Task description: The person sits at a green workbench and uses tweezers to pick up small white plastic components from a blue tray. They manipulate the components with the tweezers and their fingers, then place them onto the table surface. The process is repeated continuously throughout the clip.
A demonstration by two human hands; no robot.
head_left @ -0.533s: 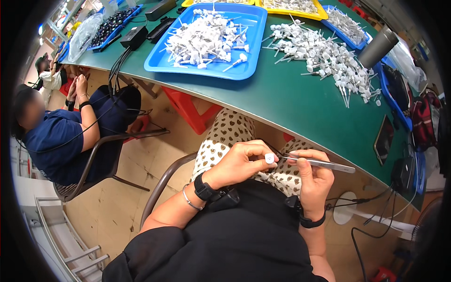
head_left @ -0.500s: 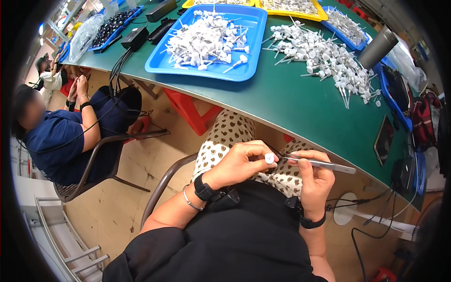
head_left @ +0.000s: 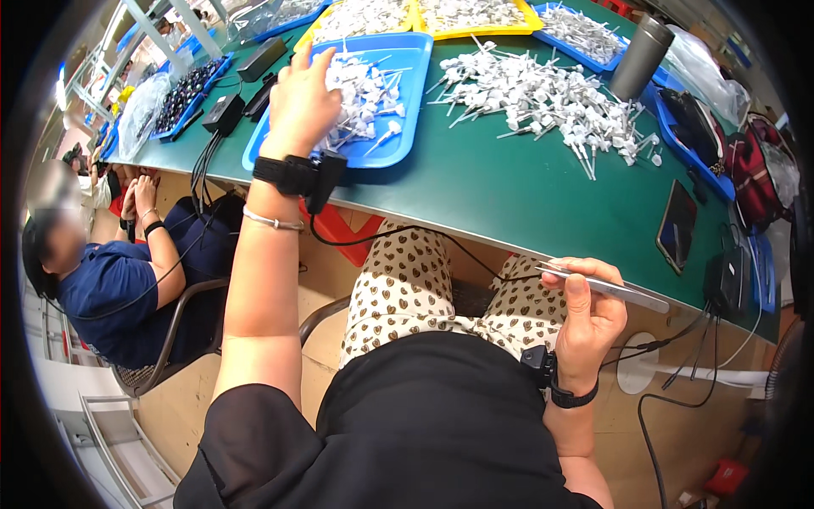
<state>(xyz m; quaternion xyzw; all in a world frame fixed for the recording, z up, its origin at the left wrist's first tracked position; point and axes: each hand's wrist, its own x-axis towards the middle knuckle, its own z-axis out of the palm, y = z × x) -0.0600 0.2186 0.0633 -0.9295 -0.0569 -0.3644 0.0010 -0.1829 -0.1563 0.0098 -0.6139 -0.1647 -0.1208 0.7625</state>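
White plastic pieces (head_left: 366,93) with thin stems lie heaped in a blue tray (head_left: 405,144) on the green tabletop (head_left: 509,187), and the left hand (head_left: 303,103) reaches into them with fingers spread over the pile; whether its grip has closed on a piece cannot be told. The right hand (head_left: 589,318) sits low over the lap, its grip clenched on one pair of metal tweezers (head_left: 604,288), held level and pointing right. Each wrist carries one black band. A second, loose heap of the same white pieces (head_left: 551,97) lies bare on the tabletop just right of the tray. Behind stand one yellow tray (head_left: 475,21), two more blue trays and one grey metal cup (head_left: 640,58). One dark tablet (head_left: 678,225) lies near the front edge. One other person (head_left: 102,280) in blue sits to the left.
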